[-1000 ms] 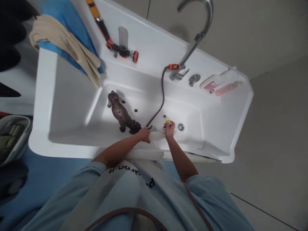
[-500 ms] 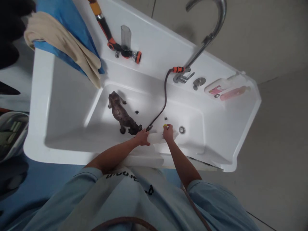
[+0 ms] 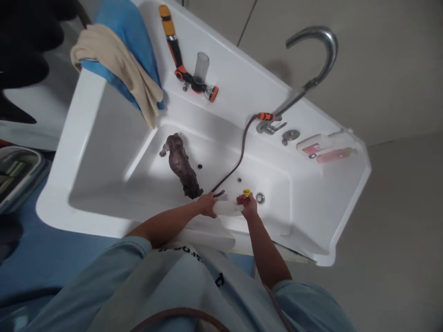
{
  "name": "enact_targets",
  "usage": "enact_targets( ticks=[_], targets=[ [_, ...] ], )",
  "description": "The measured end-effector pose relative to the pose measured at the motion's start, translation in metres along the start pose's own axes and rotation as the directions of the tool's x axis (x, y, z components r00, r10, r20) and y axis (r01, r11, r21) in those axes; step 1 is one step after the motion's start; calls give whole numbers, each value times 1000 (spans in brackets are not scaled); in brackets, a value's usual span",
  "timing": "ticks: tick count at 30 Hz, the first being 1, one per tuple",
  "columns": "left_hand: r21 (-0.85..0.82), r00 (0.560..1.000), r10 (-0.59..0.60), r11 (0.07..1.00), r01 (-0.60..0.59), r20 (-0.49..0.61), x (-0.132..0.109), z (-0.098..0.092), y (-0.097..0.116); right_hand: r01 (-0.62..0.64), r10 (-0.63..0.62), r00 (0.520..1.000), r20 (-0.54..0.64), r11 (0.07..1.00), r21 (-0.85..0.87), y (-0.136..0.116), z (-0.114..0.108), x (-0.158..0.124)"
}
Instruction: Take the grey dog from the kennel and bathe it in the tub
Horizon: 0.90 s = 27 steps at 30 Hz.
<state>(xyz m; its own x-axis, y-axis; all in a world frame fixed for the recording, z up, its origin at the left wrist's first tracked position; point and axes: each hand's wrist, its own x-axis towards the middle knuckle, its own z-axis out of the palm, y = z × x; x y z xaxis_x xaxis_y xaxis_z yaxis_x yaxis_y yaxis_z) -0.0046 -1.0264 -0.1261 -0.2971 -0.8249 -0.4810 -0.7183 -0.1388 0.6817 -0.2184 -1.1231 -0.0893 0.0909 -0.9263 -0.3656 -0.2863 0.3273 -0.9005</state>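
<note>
My left hand point(image 3: 206, 204) is closed around the base end of a translucent white bottle point(image 3: 228, 208), which lies sideways low over the tub. At the bottle's narrow end, my right hand point(image 3: 248, 205) pinches a small yellow cap point(image 3: 246, 192) that stands clear of the bottle. A small wet dark dog point(image 3: 180, 163) is in the tub, its near end close to my left hand. The brown hose point(image 3: 243, 147) runs down from the tap and its end lies just beyond my left hand.
The white tub point(image 3: 100, 161) has a chrome faucet point(image 3: 327, 60) and a drain point(image 3: 260, 198). A spray nozzle point(image 3: 180, 69) and a clear cup point(image 3: 201, 68) sit on the back ledge. Pink bottles point(image 3: 334, 156) lie at right; a beige towel point(image 3: 121, 64) hangs over the left corner.
My right hand has drawn back from the bottle a little, holding the yellow cap up, and the bottle's narrow end now shows. The dog has shifted slightly. The camera view has tilted.
</note>
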Motion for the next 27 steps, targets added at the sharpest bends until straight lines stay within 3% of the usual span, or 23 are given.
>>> enact_targets(
  ticks=[2,4,6,8,11,14,17,19,21,24,27],
  targets=[
    [30,999,-16,999,15,38,3,-1,-1,-61,52,990,-129,996,-59,4,7,1],
    [64,997,-32,998,28,71,6,-2,-2,-57,8,969,-248,980,-192,9,16,2],
    [85,995,-53,995,46,89,7,-3,-3,-22,-76,954,-291,947,-319,12,25,3],
    [93,992,-84,993,76,95,6,-4,-3,-25,-77,954,-290,943,-333,14,29,4],
    [67,993,-87,994,81,83,1,-5,-2,-121,96,956,-278,990,-72,14,24,3],
    [35,998,-35,999,33,50,-4,-4,0,-192,264,943,-203,929,315,12,9,1],
    [25,999,-15,1000,14,38,-6,-4,2,-222,288,952,-107,884,411,12,1,0],
    [10,999,-19,1000,19,38,-5,-4,2,-203,252,956,-152,938,281,12,5,2],
    [-4,998,-30,1000,31,48,-3,-5,2,-149,156,953,-260,988,46,13,15,4],
    [16,995,-61,998,60,73,-2,-6,1,-77,-15,943,-333,962,-262,13,30,6],
    [40,991,-99,995,96,90,-2,-7,0,-93,-4,944,-331,957,-274,11,36,6]
  ],
)
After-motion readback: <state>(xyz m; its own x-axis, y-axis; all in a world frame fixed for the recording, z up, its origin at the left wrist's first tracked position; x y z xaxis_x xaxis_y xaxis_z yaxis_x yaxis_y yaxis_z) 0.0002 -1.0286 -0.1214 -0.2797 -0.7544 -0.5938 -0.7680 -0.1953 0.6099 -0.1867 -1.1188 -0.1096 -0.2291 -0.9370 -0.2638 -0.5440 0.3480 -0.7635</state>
